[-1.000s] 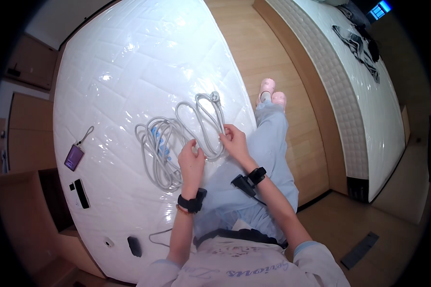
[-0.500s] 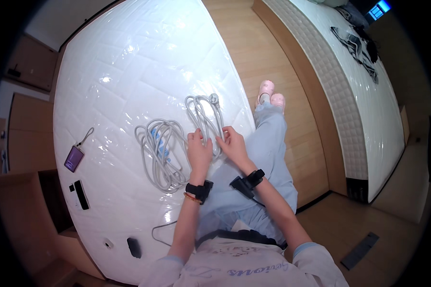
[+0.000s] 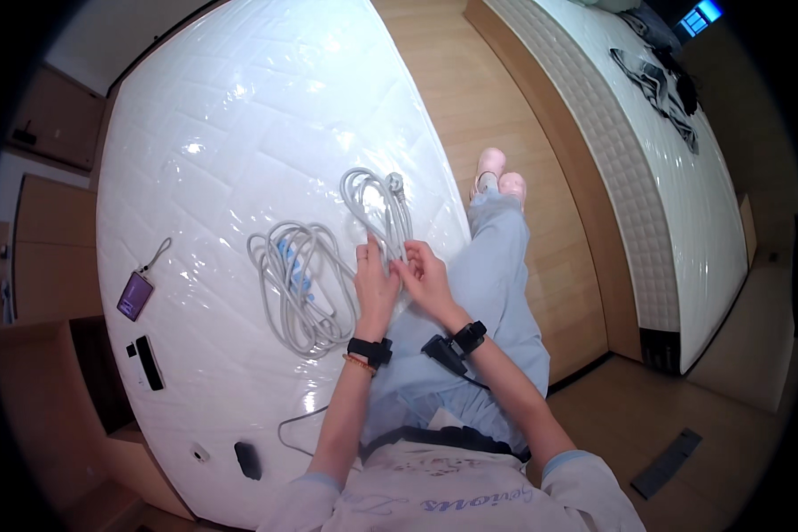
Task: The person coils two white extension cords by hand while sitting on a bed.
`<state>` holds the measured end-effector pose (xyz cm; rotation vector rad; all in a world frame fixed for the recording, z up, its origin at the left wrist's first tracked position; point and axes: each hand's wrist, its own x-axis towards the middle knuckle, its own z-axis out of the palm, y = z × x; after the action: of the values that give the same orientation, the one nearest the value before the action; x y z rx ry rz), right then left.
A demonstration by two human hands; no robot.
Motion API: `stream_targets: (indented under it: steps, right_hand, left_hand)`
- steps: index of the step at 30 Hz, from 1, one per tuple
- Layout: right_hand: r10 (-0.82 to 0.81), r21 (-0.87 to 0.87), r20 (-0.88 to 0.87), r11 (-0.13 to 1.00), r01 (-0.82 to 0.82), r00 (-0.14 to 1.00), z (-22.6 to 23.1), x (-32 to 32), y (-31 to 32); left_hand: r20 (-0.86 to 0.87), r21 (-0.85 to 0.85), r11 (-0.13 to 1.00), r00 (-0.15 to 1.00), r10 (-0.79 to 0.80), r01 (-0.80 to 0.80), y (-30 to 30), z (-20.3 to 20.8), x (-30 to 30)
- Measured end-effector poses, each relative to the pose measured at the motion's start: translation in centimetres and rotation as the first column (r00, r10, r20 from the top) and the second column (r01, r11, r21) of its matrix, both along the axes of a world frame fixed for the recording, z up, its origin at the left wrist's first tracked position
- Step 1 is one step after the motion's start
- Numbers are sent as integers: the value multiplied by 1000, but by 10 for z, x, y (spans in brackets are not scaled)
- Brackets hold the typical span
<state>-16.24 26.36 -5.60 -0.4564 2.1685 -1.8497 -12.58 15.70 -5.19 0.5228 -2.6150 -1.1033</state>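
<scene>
A grey power cord [image 3: 401, 217] lies folded in long loops on the plastic-covered mattress, its round plug [image 3: 395, 183] at the far end. My left hand [image 3: 377, 282] closes around the near part of these loops from the left. From the right, my right hand [image 3: 426, 277] pinches the same loops, thumb and fingers bent, close against the left hand. The fingers hide the cord's near end. To the left rests a larger loose coil of grey cable [image 3: 279, 324], with a blue-and-white object [image 3: 294, 266] partly covered by its loops.
On the mattress [image 3: 195, 186] at left are a purple device with a strap [image 3: 136, 295], a black-and-white object [image 3: 150, 362], a small white item [image 3: 200, 454] and a black item [image 3: 247, 461]. A second wrapped mattress [image 3: 629, 177] stands right, across the wooden floor [image 3: 496, 97].
My two hands have come closer together on the folded cord, drawing its loops into a narrower bundle. The larger coil has hardly moved.
</scene>
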Motion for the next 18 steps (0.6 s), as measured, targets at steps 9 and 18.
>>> stream_targets:
  steps: [9, 18]
  right_hand:
    - [-46, 240, -23, 970, 50, 999, 0, -14, -5]
    - [-173, 261, -171, 941, 214, 970, 0, -10, -2]
  left_hand:
    - [96, 41, 997, 994, 55, -60, -6, 2, -4]
    - [155, -46, 986, 974, 163, -158, -7, 5, -24]
